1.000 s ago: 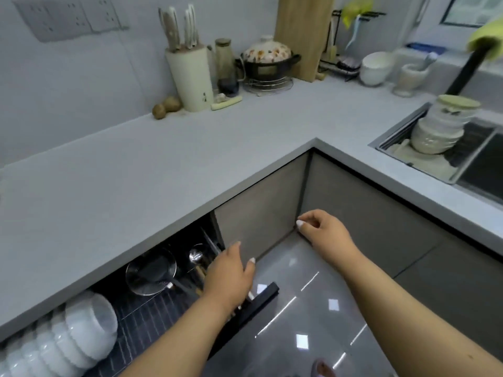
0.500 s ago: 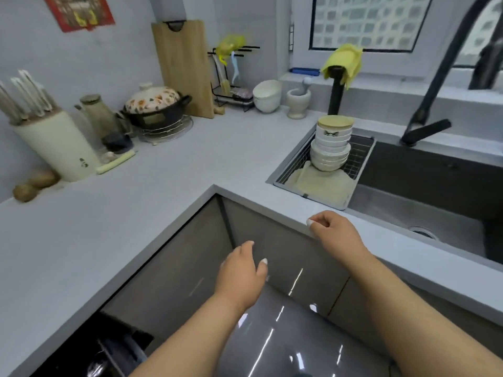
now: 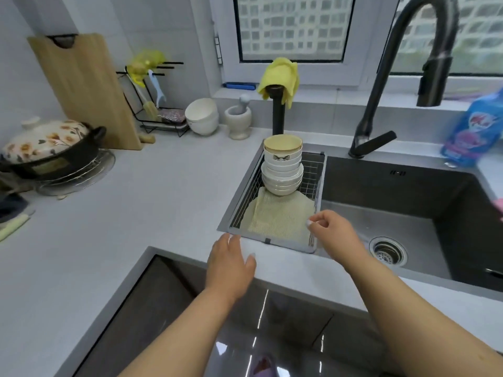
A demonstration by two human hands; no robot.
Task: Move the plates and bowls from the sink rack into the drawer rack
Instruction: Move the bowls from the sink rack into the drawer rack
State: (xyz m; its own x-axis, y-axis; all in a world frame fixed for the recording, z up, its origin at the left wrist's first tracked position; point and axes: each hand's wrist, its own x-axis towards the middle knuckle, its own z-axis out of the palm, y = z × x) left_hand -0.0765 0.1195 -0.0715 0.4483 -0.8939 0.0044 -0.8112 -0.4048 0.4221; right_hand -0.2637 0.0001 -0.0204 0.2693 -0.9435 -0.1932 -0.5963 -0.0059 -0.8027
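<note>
Standing at the back of the wire sink rack (image 3: 317, 170) was a stack of white ceramic bowls (image 3: 282, 170), resting on a pale green cloth (image 3: 277, 219) that lined the rack. Both hands were empty: the left hand (image 3: 231, 265) hovered open-palmed just in front of the rack over the grey surface (image 3: 136, 213), while the right hand (image 3: 334, 235), its grip released and fingers loosely curled, was at the rack's front right corner.

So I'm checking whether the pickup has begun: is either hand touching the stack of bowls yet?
Apart. The head view shows the left hand and right hand at the rack's near edge, with the cloth lying between them and the stack of bowls.
</note>
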